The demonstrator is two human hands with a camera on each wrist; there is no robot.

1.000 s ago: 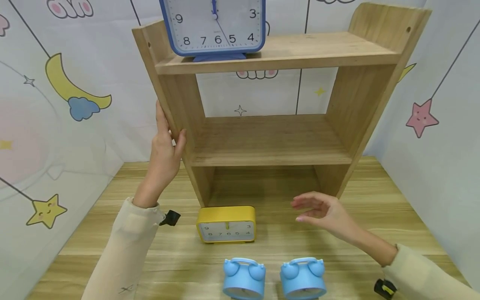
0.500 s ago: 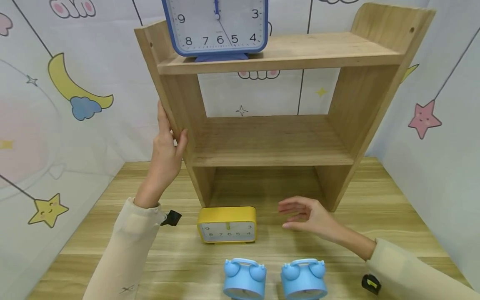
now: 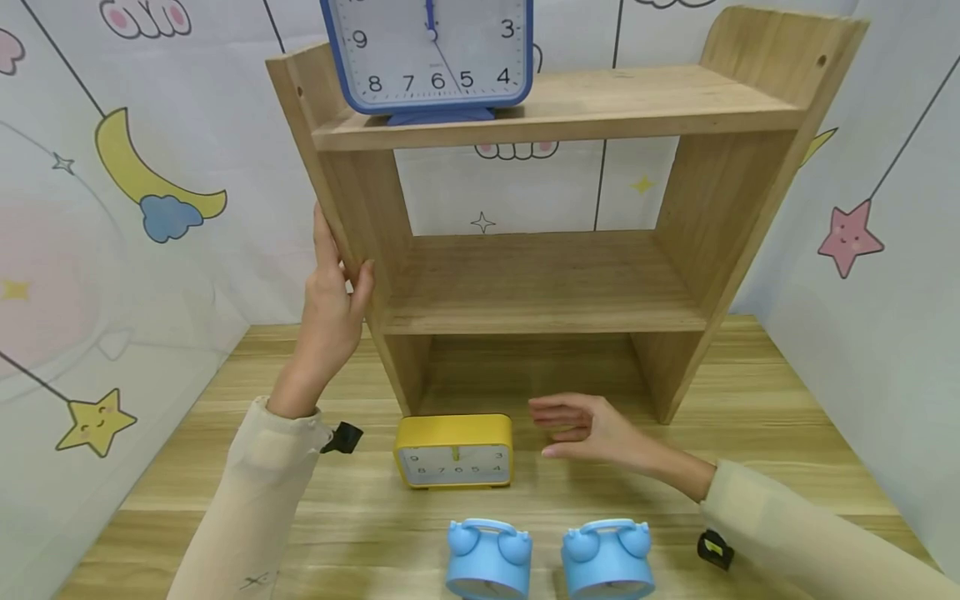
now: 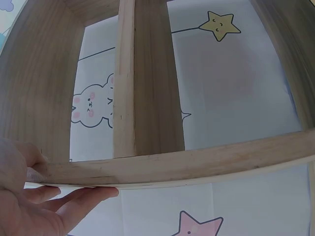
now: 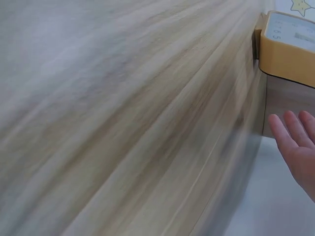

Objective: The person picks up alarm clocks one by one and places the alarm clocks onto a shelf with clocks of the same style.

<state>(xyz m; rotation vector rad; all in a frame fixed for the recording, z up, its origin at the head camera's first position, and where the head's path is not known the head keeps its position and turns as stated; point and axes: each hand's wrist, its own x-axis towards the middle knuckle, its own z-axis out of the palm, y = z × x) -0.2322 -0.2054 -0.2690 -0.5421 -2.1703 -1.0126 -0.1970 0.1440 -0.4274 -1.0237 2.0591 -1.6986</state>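
My left hand [image 3: 328, 321] holds the left side panel of a wooden shelf unit [image 3: 547, 279], thumb on the inner face and fingers along the outside. The left wrist view shows that hand [image 4: 29, 211] against the panel edge [image 4: 197, 164]. A yellow rectangular clock [image 3: 453, 429] stands on the table before the unit's lower left corner. Just right of it hovers my right hand [image 3: 581, 429], fingers extended and slightly bent, holding nothing. In the right wrist view, those fingers [image 5: 298, 135] are apart from the yellow clock [image 5: 285, 59].
A blue square clock [image 3: 435, 50] stands on the left of the top shelf, its upper part cut off. Two light blue twin-bell alarm clocks [image 3: 489, 554] stand near the front of the wood-grain table [image 3: 337, 533]. White patterned walls [image 3: 825, 350] enclose the sides and back.
My right hand has moved left across the front of the shelf unit, closer to the yellow clock. The left hand stays on the side panel.
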